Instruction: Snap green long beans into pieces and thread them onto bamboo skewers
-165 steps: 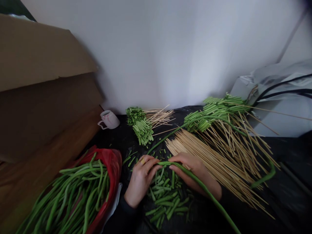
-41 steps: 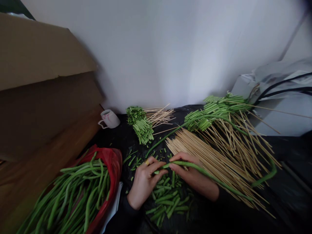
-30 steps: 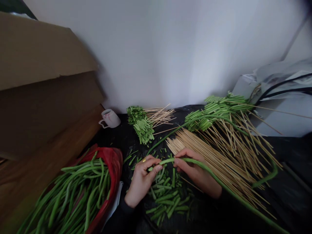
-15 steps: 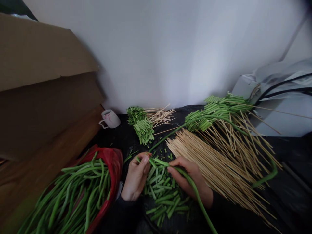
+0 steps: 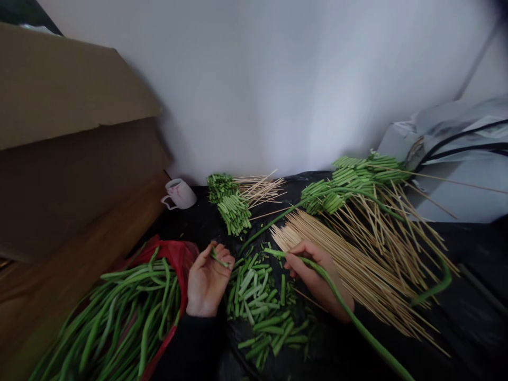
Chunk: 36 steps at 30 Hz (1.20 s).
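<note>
My right hand (image 5: 313,272) is closed round a long green bean (image 5: 349,317) near its tip; the bean trails off toward the lower right. My left hand (image 5: 207,280) has swung out to the left, palm up, fingers pinching a short broken-off bean piece (image 5: 219,259). Between the two hands lies a heap of cut bean pieces (image 5: 260,307) on the black sheet (image 5: 456,296). My right hand rests against the near end of a pile of bamboo skewers (image 5: 349,264).
A red bag (image 5: 180,254) of whole long beans (image 5: 119,312) lies at the lower left. Skewered bean bundles (image 5: 232,209) and more skewered beans (image 5: 349,180) sit further back. A white mug (image 5: 179,193), a cardboard box (image 5: 59,132) and a grey bag (image 5: 456,159) stand around.
The hands were together on the bean's tip; my left hand snapped off a short piece and carried it left, turning palm up. My right hand stayed on the long bean.
</note>
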Each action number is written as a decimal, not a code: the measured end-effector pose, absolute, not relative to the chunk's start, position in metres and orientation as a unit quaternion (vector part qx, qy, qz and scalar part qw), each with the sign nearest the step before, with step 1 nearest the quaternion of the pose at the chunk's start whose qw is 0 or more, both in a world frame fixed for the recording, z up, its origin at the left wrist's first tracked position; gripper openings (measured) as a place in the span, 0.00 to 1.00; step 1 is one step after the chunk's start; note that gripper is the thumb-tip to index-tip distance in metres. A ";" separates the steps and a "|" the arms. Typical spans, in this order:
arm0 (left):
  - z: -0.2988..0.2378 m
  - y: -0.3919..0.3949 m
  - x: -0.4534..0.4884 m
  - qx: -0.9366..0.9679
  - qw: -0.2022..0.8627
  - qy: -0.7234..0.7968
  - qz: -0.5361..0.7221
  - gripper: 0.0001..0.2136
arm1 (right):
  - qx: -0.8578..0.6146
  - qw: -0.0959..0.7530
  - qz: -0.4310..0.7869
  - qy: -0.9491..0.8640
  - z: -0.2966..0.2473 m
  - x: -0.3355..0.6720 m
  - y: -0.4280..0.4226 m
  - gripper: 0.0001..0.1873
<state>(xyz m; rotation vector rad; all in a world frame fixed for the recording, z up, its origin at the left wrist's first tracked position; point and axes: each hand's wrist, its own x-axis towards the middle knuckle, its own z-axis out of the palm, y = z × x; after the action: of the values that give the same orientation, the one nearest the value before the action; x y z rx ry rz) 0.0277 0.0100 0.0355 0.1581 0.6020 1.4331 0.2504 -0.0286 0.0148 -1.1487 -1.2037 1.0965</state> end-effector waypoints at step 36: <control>0.019 -0.024 0.066 0.748 0.310 0.455 0.370 0.07 | -0.343 0.423 -0.070 -0.836 -0.003 0.236 -0.045 0.13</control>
<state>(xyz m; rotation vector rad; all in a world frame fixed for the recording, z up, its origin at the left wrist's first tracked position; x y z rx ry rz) 0.0664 -0.0237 0.0195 1.9769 1.2009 0.9772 0.2361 -0.0454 -0.0032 -0.8579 -2.0911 -0.1763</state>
